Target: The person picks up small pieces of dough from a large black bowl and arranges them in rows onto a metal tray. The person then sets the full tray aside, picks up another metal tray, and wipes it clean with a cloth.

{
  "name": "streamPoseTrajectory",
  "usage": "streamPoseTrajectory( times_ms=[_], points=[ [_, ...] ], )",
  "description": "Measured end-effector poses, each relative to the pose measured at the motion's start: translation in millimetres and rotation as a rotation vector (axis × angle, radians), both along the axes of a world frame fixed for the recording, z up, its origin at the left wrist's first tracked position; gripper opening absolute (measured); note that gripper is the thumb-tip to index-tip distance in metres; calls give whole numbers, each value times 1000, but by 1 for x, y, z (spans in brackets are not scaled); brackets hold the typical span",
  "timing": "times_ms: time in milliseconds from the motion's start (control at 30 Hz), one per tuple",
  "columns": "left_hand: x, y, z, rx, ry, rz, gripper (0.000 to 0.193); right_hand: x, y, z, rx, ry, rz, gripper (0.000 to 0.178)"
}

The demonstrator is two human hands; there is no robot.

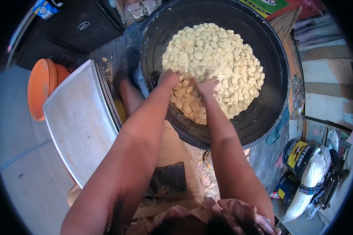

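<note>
A wide black tub (270, 84) holds a heap of small, pale, rounded lumps (223, 51) that look like dough pieces. Both my arms reach into it from below. My left hand (170, 79) is on the near left side of the heap, its fingers mostly hidden among the lumps. Just to its right, my right hand (207, 85) lies on the pile with its fingers apart, somewhat blurred by motion. No lump shows held in it. Between and below the hands, the lumps lie in shadow and look darker.
Left of my arms leans a stack of metal trays (80, 117), with nested orange basins (39, 90) behind. A black case-like box (72, 33) stands at the far left. To the right are dark paint buckets (298, 154) and a white plastic bag (312, 188). Bundled sticks (285, 25) lie beyond the tub.
</note>
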State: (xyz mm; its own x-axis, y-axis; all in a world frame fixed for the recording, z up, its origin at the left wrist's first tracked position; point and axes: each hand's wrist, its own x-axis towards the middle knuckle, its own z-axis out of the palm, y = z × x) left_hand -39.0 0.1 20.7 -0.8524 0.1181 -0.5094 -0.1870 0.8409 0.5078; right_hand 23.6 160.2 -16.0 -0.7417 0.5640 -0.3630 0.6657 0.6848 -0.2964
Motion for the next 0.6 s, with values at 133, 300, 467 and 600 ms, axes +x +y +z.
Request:
streamPoseTrajectory(
  times_ms=[133,300,467,600],
  points=[
    [-16,-6,-12,38,-175,177,70,54,-23,77,-160,-261,855,79],
    [-1,30,-5,-112,-585,-615,85,44,147,82,-1032,-492,424,70],
    [6,42,25,205,-506,-624,91,68,120,-11,121,-179,-355,86],
    [1,35,13,-45,-204,-307,79,49,6,-15,-175,-368,28,83]
  ],
)
